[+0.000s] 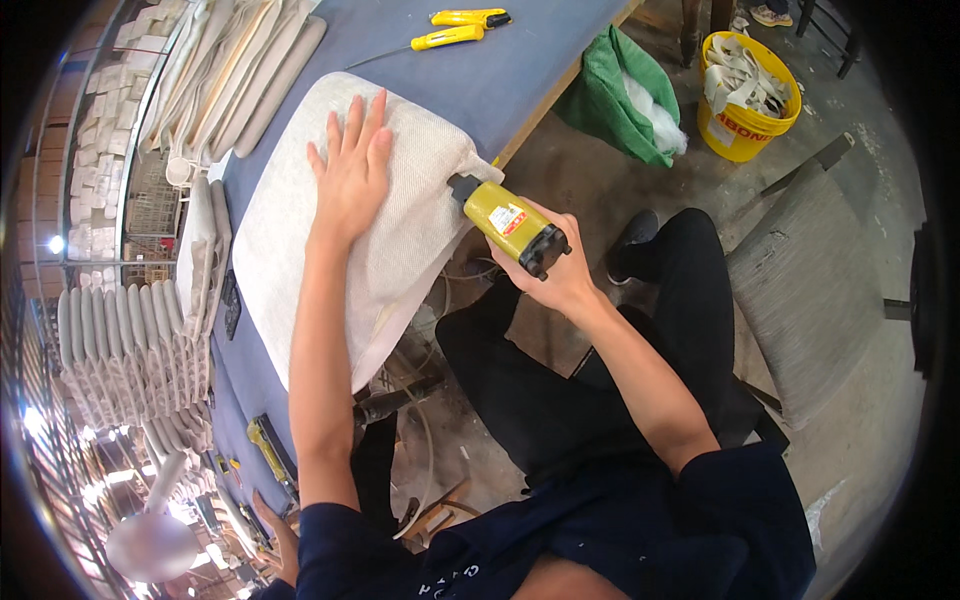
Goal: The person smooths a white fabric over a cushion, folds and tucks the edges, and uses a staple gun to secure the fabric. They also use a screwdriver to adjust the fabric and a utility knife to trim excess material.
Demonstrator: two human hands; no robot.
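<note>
A pale woven-fabric seat cushion [290,230] lies on the blue-grey tabletop [385,50], its near right part reaching past the table edge. My left hand [350,165] rests flat on top of it, fingers spread. In my right hand [562,268] is a yellow-green staple gun [508,220], its black nose against or very near the cushion's right edge. The gun's body hides part of my grip. Beyond the cushion lie a yellow-handled screwdriver [447,38] and a yellow utility knife [475,17].
Stacked grey cushions [120,335] and upholstered pieces [225,80] line the left. Another tool [270,448] lies near a co-worker's hand [283,540]. A green sack [600,90], a yellow bucket [735,145] of fabric scraps and a grey chair [820,290] stand on the right.
</note>
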